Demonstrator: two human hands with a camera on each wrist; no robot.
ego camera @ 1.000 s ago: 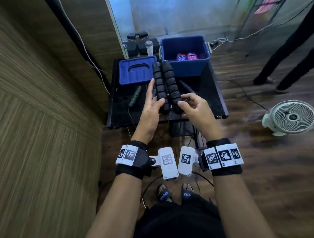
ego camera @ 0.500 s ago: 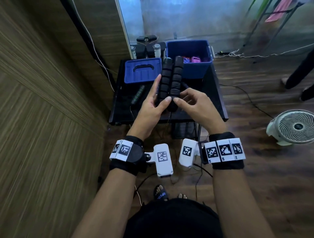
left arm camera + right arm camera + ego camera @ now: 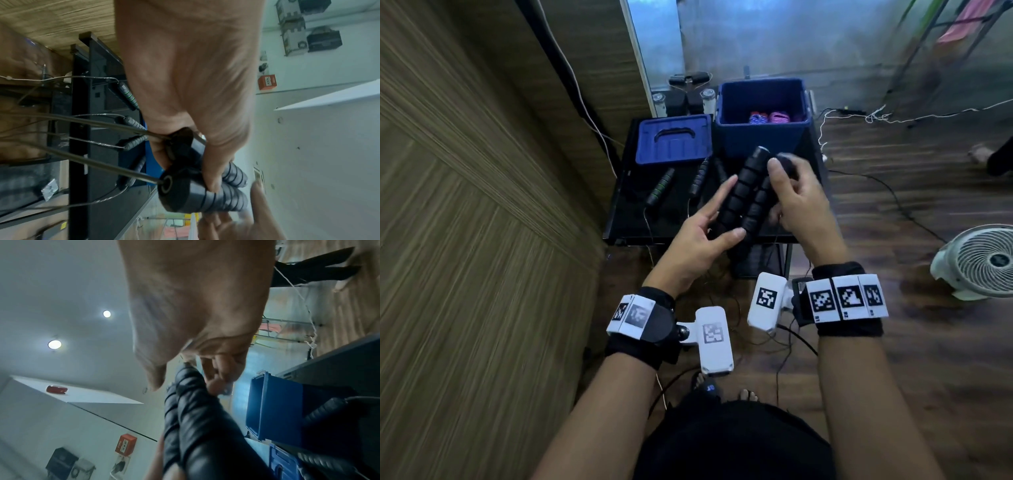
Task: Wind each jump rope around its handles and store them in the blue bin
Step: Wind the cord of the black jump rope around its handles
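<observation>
Two black ribbed jump rope handles [image 3: 743, 195] are held side by side above the black table [image 3: 626, 219], tilted with their tops toward the blue bin [image 3: 760, 137]. My left hand [image 3: 709, 229] grips their lower ends, thumb across the front and index finger straight. My right hand [image 3: 791, 192] is curled round their upper part, thumb near the tops. In the left wrist view the thin rope [image 3: 102, 162] runs out of the handle ends [image 3: 180, 194] and hangs unwound. The right wrist view shows my fingertips [image 3: 216, 378] pinching the handles [image 3: 195, 418].
Wound pink and blue ropes [image 3: 767, 118] lie in the bin. The blue lid [image 3: 674, 140] lies left of it. A green-striped handle [image 3: 661, 186] and another black handle [image 3: 699, 176] rest on the table. A white fan [image 3: 979, 260] stands on the floor at right.
The handles tipped from upright to leaning right. My right hand slid from their lower ends up to their tops. My left hand stays at the lower ends.
</observation>
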